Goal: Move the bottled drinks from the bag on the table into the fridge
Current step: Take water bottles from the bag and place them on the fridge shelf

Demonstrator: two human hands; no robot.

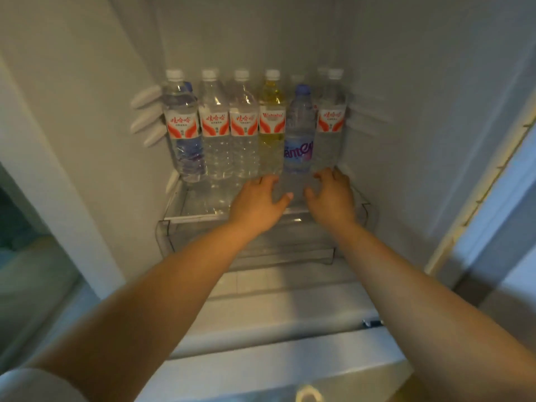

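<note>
Several bottles stand upright in a row at the back of the fridge shelf (203, 208). Most are clear water bottles with red-and-white labels, like the leftmost one (182, 123). One holds yellow liquid (271, 117), and beside it stands a blue-capped bottle with a purple label (299, 134). A second blue-capped bottle shows behind the leftmost one. My left hand (258, 200) and my right hand (332, 195) are both inside the fridge, just in front of the blue-capped bottle's base. Their fingers are spread and hold nothing. The bag and table are out of view.
Below the shelf is a clear plastic drawer (252, 242). White rail ribs (146, 117) line the left inner wall. The fridge's door seal (478, 198) runs down the right side. A white ledge (275, 329) lies under my forearms.
</note>
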